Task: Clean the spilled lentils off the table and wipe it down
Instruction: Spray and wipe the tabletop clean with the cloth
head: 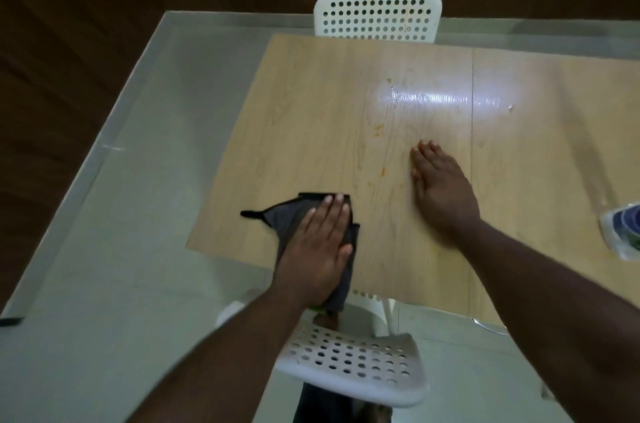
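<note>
A light wooden table fills the middle of the view. My left hand presses flat on a dark grey cloth near the table's front left edge, and part of the cloth hangs over that edge. My right hand rests flat on the tabletop with straight fingers, to the right of the cloth. A few small orange lentil bits and smears lie between and beyond the hands. A wet shiny streak crosses the far middle of the table.
A white perforated chair stands at the far side, and another white perforated chair stands at the near edge below my arms. A blue and white object sits at the right edge of the table. Pale floor surrounds the table.
</note>
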